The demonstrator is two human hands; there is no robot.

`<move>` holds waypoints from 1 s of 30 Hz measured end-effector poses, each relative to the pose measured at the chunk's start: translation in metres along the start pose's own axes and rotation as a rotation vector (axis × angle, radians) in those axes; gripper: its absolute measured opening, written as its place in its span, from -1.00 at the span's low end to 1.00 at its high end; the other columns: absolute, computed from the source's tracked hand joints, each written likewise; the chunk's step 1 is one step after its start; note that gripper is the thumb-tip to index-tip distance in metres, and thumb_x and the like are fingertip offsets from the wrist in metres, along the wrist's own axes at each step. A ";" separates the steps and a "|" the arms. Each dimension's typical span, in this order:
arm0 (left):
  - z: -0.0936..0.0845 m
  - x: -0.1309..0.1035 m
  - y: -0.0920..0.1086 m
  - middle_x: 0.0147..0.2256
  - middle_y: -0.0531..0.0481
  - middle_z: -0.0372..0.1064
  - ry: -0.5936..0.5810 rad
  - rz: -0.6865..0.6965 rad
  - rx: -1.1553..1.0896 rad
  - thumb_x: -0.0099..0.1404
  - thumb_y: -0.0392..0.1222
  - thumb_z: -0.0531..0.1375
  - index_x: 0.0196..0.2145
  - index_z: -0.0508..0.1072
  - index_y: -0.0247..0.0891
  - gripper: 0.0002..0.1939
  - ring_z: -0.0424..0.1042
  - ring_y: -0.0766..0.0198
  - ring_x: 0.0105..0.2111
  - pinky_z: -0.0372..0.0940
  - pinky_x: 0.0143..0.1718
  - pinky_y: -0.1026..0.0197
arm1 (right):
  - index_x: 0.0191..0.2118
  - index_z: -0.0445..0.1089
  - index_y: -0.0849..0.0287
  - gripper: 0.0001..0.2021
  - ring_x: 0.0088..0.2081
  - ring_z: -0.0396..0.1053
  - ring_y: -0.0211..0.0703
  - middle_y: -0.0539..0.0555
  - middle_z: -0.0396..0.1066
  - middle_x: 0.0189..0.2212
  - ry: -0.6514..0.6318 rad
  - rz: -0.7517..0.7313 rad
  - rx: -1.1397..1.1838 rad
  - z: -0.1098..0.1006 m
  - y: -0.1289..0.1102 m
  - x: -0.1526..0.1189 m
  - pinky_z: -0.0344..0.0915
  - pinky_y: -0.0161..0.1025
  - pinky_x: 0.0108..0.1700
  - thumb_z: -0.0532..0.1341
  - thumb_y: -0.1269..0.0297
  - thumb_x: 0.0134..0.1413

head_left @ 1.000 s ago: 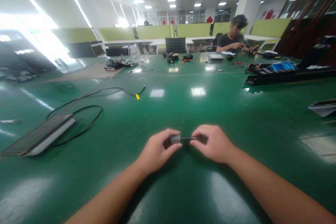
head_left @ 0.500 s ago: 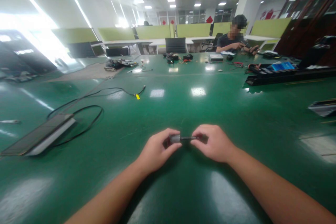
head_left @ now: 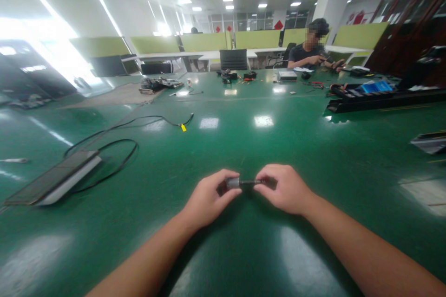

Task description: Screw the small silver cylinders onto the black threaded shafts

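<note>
My left hand is closed around a small grey cylindrical piece, thumb below and fingers above, with part of it hidden in the grip. From its right end runs a thin dark rod, level, towards my right hand. The thumb and fingertips of that hand pinch the rod's far end. Whether rod and cylinder are one piece or two, I cannot tell. Both hands are just above or resting on the green tabletop.
At left lies a flat dark panel with a looping black cable, bearing a yellow tag. A long black rail with blue parts is at right. Across the table sits a person, near several small dark parts and a silver box.
Hardly anything differs. The view has shifted very slightly, and both hands keep the same grip on the cylinder and rod.
</note>
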State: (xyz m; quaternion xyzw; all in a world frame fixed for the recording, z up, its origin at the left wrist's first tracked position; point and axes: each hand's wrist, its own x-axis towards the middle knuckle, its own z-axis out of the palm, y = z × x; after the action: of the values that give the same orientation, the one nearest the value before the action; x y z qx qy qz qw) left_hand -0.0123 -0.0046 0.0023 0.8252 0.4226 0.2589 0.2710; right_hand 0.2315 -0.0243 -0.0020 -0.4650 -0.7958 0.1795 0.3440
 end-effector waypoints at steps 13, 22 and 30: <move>0.001 0.001 0.000 -0.16 0.03 0.48 0.012 -0.002 -0.003 0.30 -0.05 0.25 -0.04 0.43 -0.11 -0.71 0.46 0.22 -0.21 0.32 -0.16 0.19 | -0.32 0.49 0.15 -0.96 -0.37 0.38 -0.19 0.01 0.47 -0.40 0.005 0.005 0.013 0.000 0.000 -0.001 0.27 -0.26 -0.26 0.32 0.35 0.06; 0.000 0.001 -0.001 -0.15 0.01 0.48 0.011 -0.004 0.004 0.30 -0.04 0.23 -0.04 0.43 -0.13 -0.70 0.46 0.21 -0.20 0.33 -0.15 0.18 | -0.31 0.50 0.15 -0.95 -0.36 0.39 -0.18 0.02 0.48 -0.39 0.011 -0.004 0.010 -0.001 0.001 0.000 0.28 -0.25 -0.24 0.32 0.35 0.06; -0.001 0.002 0.001 -0.14 -0.01 0.49 0.028 0.014 0.011 0.30 -0.05 0.23 -0.04 0.44 -0.14 -0.71 0.47 0.18 -0.18 0.34 -0.13 0.17 | -0.31 0.49 0.15 -0.95 -0.36 0.39 -0.17 0.03 0.48 -0.39 0.009 -0.006 0.016 -0.003 -0.001 0.000 0.29 -0.24 -0.24 0.31 0.35 0.06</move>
State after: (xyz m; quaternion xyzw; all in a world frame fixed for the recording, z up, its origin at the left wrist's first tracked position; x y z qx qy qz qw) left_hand -0.0116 -0.0028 0.0044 0.8259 0.4218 0.2699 0.2589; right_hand 0.2331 -0.0249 0.0011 -0.4607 -0.7941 0.1829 0.3518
